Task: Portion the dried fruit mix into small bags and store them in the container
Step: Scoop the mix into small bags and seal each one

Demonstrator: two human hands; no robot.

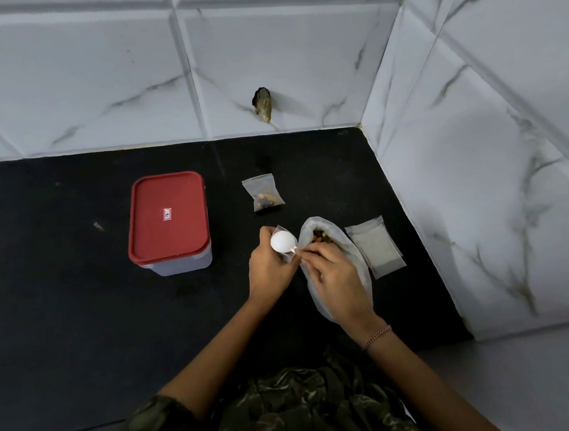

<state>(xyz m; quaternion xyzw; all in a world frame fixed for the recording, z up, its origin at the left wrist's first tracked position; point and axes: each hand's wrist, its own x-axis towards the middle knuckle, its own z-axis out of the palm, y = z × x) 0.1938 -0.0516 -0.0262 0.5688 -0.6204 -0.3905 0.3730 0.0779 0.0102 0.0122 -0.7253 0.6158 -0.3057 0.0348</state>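
Your left hand (269, 268) pinches the small bag (288, 257) while your right hand (336, 277) grips the white spoon (282, 241), so tip slowly and hold that mouth wide open.

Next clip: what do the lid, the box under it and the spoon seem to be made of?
The lid looks like opaque red plastic: moulded rim, dull sheen. The box under it seems pale, frosted translucent plastic. The spoon is probably glossy white plastic; glazed ceramic can't be ruled out.
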